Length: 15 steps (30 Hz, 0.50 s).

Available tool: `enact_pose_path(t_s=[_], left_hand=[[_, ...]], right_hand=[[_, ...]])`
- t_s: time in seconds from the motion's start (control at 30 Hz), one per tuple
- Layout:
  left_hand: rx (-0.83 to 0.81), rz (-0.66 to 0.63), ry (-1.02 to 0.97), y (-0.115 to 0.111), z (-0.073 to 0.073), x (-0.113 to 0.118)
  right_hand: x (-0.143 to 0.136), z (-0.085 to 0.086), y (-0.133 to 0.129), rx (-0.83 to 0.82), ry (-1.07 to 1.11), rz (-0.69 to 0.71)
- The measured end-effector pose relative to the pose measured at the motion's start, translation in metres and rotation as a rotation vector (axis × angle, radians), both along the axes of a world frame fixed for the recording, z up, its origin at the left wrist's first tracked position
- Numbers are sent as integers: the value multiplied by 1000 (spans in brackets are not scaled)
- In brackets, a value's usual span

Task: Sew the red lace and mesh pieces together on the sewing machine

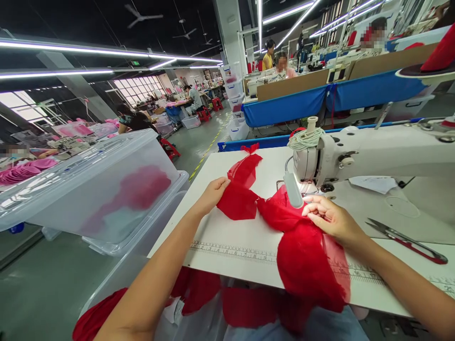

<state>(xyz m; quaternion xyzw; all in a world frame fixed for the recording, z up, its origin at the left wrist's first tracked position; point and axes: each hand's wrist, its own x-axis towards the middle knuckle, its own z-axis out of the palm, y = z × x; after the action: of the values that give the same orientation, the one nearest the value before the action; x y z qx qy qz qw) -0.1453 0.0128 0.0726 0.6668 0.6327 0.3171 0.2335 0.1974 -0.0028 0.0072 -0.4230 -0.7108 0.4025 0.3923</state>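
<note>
Pieces of red fabric point(238, 202) lie joined in a chain across the white table of a sewing machine point(341, 154). My left hand point(215, 192) pinches the edge of a piece left of the needle area. Close beside the machine head, my right hand point(325, 215) grips another part of the red fabric, thumb against fingers. A large rounded red piece point(305, 265) hangs over the table's front edge below that hand. The needle and presser foot are mostly hidden behind a small light point(293, 189) and the fabric. Thread snips point(407, 240) lie right of my right hand.
A printed ruler point(234, 252) runs along the table's front edge. Stacked clear plastic bins point(106, 203) stand on the left. More red cloth point(202, 289) lies under the table edge, near my lap. Several people work at other machines beyond the blue cloth barrier point(287, 108).
</note>
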Motion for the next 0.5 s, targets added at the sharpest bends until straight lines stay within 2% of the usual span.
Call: enact_pose_path(t_s=[0.07,0.13,0.17,0.2,0.3,0.33,0.4,0.5], left_hand=[[76,51,72,-3,-2,3],[167,62,131,-8,-3,10],[211,-9,176,-11,-4,15],[248,-135,236,-15,-4,20],[286,-581,393,-21,-7,37],[249,-644,368,-20,-8,42],[112,-592,197,-17,-10,51],[-54,-465,-25,-8,-9,61]], right_hand=[[-1,2,-3,44,-23,-54],[-2,5,-7,149,-60,-40],[-2,6,-8,211,-67,8],[-3,6,-9,274,-65,77],[-4,1,-7,416,-84,293],[-4,-2,-5,444,-111,327],[-4,-10,-1,475,-180,298],[-2,-19,5,463,-240,167]])
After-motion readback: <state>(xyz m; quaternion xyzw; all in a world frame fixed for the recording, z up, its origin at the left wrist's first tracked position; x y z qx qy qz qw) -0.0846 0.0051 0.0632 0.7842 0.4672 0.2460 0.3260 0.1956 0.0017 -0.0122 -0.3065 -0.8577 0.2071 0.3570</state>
